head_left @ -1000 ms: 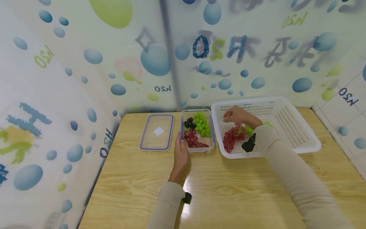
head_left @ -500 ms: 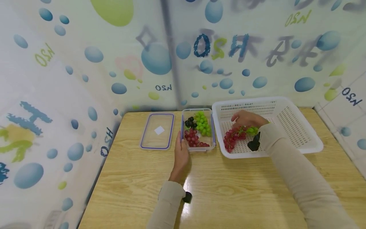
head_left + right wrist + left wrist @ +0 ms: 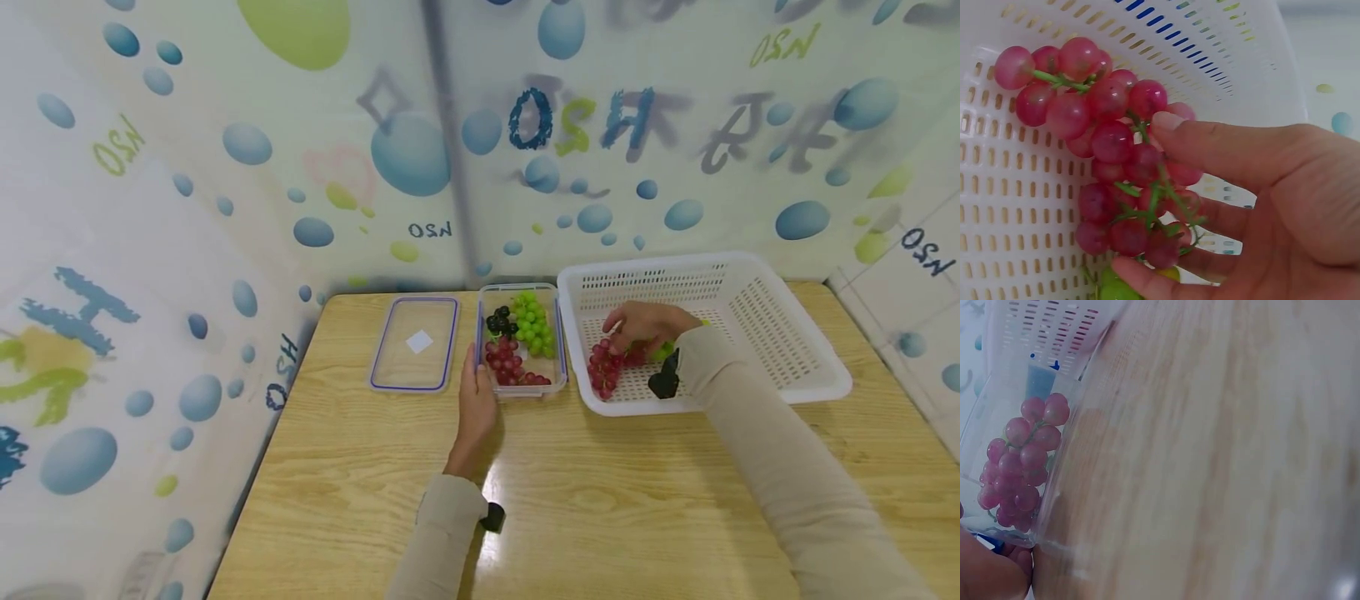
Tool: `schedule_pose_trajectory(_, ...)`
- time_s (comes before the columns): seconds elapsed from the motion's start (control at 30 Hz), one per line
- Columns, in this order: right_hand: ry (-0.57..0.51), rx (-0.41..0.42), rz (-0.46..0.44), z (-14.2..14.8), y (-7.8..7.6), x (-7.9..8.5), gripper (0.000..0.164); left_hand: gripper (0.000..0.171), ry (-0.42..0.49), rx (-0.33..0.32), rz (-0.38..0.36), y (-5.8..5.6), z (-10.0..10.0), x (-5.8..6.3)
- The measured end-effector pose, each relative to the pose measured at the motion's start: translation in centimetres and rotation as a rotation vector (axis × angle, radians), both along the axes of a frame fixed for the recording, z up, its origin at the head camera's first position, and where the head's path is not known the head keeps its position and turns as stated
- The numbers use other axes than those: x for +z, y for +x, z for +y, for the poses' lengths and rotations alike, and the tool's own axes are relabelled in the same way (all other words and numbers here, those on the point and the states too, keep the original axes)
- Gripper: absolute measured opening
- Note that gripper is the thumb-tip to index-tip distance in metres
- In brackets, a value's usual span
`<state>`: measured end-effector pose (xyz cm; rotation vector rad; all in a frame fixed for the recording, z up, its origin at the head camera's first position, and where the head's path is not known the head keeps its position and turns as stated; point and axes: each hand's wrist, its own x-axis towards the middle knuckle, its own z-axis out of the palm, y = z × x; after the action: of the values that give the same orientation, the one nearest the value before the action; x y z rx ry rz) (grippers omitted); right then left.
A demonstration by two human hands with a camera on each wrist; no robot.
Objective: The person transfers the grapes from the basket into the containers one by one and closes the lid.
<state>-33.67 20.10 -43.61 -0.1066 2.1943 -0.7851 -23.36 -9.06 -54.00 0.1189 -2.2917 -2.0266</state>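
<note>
Inside the white slotted basket (image 3: 813, 375), my right hand (image 3: 647, 321) grips a bunch of red grapes (image 3: 1110, 147). The right wrist view has the thumb on the upper stem and the fingers passing behind the bunch. Green grapes (image 3: 1119, 289) lie just below it, partly hidden. My left hand (image 3: 477, 408) rests along the left side of a clear plastic food box (image 3: 525, 391), fingers fairly straight. In that box sit black grapes (image 3: 500, 321), green grapes (image 3: 534, 323) and red grapes (image 3: 501, 358); the left wrist view shows the red ones (image 3: 1016, 462) through its wall.
A clear lid (image 3: 397, 362) with a blue seal and a white label lies left of the box. Box and basket stand side by side on a wooden table (image 3: 600, 500), close to the patterned wall (image 3: 637, 83) behind.
My right hand has come down onto the red grapes in the basket, its fingers now around the bunch. The left hand has stayed at the box.
</note>
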Motion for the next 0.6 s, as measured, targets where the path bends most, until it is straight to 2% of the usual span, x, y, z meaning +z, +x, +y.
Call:
schedule_pose_trajectory(0.13,0.006,0.023,-0.001,0.08,0.05,-0.41,0.057,0.053,0.011,0.003,-0.015,0.05,0.02,0.13)
schedule_pose_trajectory(0.33,0.002,0.037,0.03,-0.03,0.08,-0.59,0.04,0.052,-0.003,0.009,-0.011,0.01,0.0,0.21)
schedule_pose_trajectory(0.6,0.054,0.052,0.052,-0.13,0.25,-0.63,0.026,0.053,0.017,0.01,-0.032,0.01,0.11,0.07)
